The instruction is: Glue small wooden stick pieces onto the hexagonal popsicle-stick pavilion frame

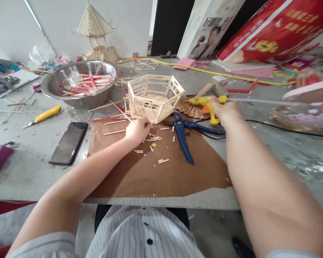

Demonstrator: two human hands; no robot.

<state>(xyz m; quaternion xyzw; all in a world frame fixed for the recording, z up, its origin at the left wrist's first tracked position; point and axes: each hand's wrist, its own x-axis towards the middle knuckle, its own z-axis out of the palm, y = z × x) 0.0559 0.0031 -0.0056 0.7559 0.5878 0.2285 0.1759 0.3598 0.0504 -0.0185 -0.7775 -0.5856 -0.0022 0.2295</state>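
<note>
My right hand (226, 109) is wrapped around a yellow hot glue gun (206, 102), its nozzle pointing left above the table. My left hand (138, 130) is closed in a pinch at the near lower edge of a hexagonal wooden stick frame (157, 102); what its fingers hold is hidden. Several short cut stick pieces (154, 138) lie around that hand on a brown sheet (161, 179). Blue-handled cutters (181, 134) rest to the right of the frame. Partly behind the glue gun is a pleated brown paper fan (192, 109).
A steel bowl (78, 100) of wrapped sticks stands left of the frame. Nearer are a yellow utility knife (47, 114) and a phone (68, 143). A stick pagoda (94, 30) stands at the back. A yellow cord (199, 70) crosses behind, with a red bag (274, 32) at right.
</note>
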